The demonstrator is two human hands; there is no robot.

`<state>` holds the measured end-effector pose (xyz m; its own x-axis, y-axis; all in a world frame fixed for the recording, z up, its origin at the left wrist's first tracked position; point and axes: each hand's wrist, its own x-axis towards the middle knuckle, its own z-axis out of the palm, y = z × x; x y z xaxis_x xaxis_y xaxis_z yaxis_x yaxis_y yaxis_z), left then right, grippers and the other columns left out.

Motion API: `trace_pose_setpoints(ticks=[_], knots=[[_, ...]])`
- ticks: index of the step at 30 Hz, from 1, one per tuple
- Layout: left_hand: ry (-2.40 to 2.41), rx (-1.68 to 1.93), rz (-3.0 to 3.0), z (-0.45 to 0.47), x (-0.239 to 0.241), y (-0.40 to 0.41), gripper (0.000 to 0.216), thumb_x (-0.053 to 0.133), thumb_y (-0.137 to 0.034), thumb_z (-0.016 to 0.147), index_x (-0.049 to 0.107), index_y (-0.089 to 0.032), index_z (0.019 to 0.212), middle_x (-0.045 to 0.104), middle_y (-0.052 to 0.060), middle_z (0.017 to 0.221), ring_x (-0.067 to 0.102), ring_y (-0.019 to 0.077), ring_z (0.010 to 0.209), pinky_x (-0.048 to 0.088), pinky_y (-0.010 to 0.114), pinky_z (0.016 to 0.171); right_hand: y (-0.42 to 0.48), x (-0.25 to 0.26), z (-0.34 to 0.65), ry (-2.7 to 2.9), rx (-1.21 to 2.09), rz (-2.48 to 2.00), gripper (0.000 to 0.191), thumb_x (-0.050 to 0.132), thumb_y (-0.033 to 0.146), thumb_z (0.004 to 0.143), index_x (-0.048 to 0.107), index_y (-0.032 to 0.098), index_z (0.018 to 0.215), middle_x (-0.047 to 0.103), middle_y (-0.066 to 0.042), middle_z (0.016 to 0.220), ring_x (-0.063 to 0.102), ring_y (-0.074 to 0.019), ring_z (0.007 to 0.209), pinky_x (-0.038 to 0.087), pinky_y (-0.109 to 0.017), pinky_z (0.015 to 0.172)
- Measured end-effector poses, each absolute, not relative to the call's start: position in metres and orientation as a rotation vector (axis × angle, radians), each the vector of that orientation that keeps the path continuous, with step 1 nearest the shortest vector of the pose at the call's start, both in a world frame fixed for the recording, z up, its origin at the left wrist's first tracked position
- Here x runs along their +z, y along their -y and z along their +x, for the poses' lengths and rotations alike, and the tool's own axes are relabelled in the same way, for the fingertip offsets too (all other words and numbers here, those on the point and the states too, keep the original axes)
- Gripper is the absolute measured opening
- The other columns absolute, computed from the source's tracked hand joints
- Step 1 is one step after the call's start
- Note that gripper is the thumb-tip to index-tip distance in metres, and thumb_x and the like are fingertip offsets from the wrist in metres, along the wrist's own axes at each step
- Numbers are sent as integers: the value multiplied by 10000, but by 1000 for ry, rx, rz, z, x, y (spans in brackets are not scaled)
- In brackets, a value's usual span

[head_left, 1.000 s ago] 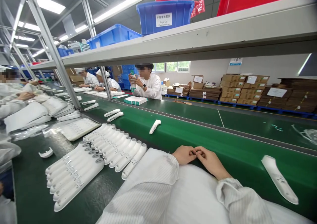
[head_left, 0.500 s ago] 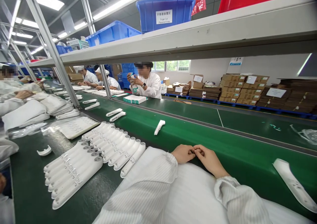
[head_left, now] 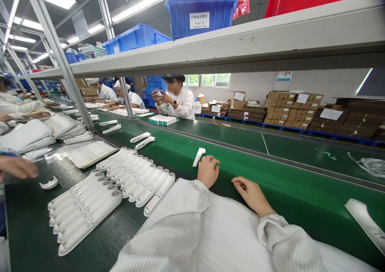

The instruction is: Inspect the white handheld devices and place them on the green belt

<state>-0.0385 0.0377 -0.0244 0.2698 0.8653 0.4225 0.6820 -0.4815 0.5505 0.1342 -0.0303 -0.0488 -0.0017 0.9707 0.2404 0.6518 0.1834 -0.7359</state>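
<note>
My left hand [head_left: 207,170] reaches forward over the green conveyor belt [head_left: 270,175], its fingers curled down right beside a small white plastic handle piece [head_left: 198,157] lying on the belt; contact is unclear. My right hand [head_left: 251,194] rests on the belt's near edge, loosely curled with nothing in it. Two rows of white plastic shells [head_left: 136,175] lie side by side to my left. Another white shell [head_left: 365,224] rides the belt at the far right.
A steel shelf [head_left: 240,43] overhead carries blue bins [head_left: 200,16]. Across the belt, workers in white coats [head_left: 177,101] handle parts. A co-worker's hand [head_left: 16,167] enters at far left. Two more white pieces [head_left: 142,139] lie up the belt. Cardboard stacks [head_left: 294,111] stand behind.
My hands, clasped together before, have parted; the left one reached forward to the white handle piece, which drifted right along the belt. The shell at far right also moved right.
</note>
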Motion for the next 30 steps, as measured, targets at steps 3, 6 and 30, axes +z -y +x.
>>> trace_pose_setpoints(ticks=[3,6,30], knots=[[-1686,1047,2013,-57,-23,-49,270,514,-160,750,616,-240,986,392,86,1315,212,278,1268,193,459,1006,32,-47,133,1738,552,-1554,268,445,410,769,633,229,830,661,-38,747,588,-188,661,437,-313,643],[-1676,960,1684,-70,-27,-59,159,549,-112,703,631,-210,799,512,97,1170,263,305,1247,189,470,1002,34,-44,132,1737,567,-1565,270,439,408,776,632,229,838,663,-41,769,589,-187,674,438,-313,648],[-365,617,1046,-17,-16,-7,632,670,-81,615,426,-234,1178,555,59,1108,554,230,1041,502,326,756,31,-26,129,1059,1001,-1178,437,521,496,741,582,200,1057,619,-75,1088,583,-218,949,473,-266,678]])
